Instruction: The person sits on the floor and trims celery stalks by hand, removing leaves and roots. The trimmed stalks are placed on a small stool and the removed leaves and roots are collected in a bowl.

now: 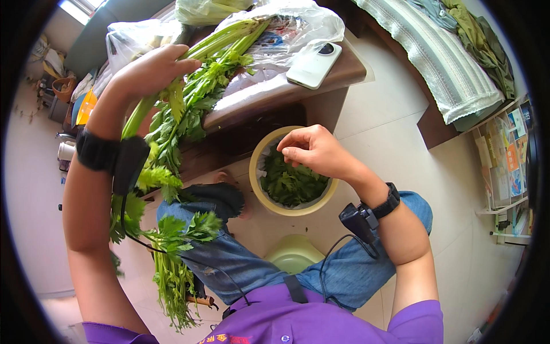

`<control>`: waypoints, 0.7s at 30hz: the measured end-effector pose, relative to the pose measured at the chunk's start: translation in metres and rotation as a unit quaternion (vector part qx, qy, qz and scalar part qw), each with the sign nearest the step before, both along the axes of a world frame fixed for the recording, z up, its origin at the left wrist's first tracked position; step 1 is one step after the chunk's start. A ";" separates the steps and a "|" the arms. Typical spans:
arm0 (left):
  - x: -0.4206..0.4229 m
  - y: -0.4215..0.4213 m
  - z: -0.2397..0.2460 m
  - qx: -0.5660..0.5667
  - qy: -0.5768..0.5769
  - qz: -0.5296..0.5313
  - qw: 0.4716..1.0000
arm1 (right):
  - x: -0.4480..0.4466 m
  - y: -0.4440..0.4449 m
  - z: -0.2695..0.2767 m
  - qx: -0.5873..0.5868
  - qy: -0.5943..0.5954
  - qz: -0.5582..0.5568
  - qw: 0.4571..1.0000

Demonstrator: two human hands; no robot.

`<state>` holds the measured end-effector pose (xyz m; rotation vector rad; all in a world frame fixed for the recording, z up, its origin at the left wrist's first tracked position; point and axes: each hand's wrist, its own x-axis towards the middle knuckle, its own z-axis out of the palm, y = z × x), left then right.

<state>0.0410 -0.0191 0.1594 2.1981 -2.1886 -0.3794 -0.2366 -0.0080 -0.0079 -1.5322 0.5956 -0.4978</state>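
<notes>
My left hand (pixel 148 71) is at the upper left, its thumb and fingers around a celery stalk. Long green celery (pixel 210 71) lies along the table, cut ends at the back and leaves towards me. Part of the celery hangs below my left forearm, with leaves (pixel 176 230) over my left knee. My right hand (pixel 316 150) is above a round yellow bin (pixel 257 189), fingers bent and slightly apart, with nothing visible in them. Inside the lined bin lie loose green celery leaves (pixel 292 182).
A white phone (pixel 314 66) rests on the brown table's corner (pixel 354 71) beside clear plastic bags (pixel 300 26). Thin-stalked greens (pixel 172 284) hang or lie left of my leg. A pale green plastic stool or basin (pixel 296 256) is between my legs. At right are a striped cushioned seat (pixel 425 56) and a rack (pixel 502 159).
</notes>
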 end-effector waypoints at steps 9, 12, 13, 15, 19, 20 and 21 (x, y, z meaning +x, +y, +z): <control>-0.047 0.056 0.027 -0.161 0.418 -0.033 0.894 | -0.002 0.005 0.012 0.004 -0.025 0.035 0.999; -0.072 0.060 0.064 -0.281 0.387 0.006 0.879 | -0.005 0.008 0.015 0.000 -0.038 0.049 0.998; -0.075 0.055 0.074 -0.314 0.450 0.047 0.835 | -0.006 0.008 0.016 -0.001 -0.037 0.037 0.999; -0.098 0.031 0.109 -0.372 0.566 0.126 0.725 | -0.009 0.008 0.019 -0.008 -0.038 0.015 0.999; -0.086 0.011 0.121 -0.237 0.733 -0.116 0.627 | -0.016 0.009 0.027 -0.031 -0.080 -0.047 0.995; -0.085 0.003 0.119 -0.202 0.776 -0.102 0.589 | -0.019 0.008 0.029 -0.023 -0.116 -0.050 0.992; -0.085 -0.002 0.113 -0.242 0.764 -0.059 0.596 | -0.022 0.008 0.030 -0.007 -0.130 -0.060 0.990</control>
